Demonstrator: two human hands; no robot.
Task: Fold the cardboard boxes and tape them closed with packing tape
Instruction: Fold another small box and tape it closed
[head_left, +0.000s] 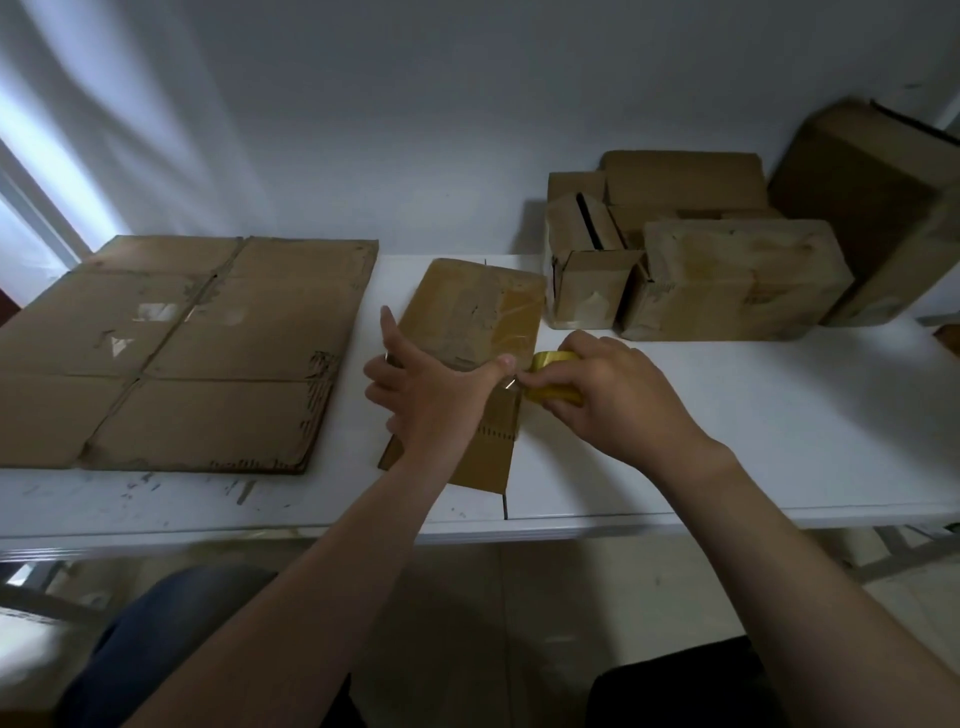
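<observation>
R hand grips 1 tape roll; L hand holds 1 box.

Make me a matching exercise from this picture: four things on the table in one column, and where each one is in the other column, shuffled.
1 flat cardboard sheet
2 tape roll
3 small box
4 pile of boxes

A in the right hand
B back right of the table
C lying at the left
D under the left hand

Pairs: 1-C, 2-A, 3-D, 4-B.
</observation>
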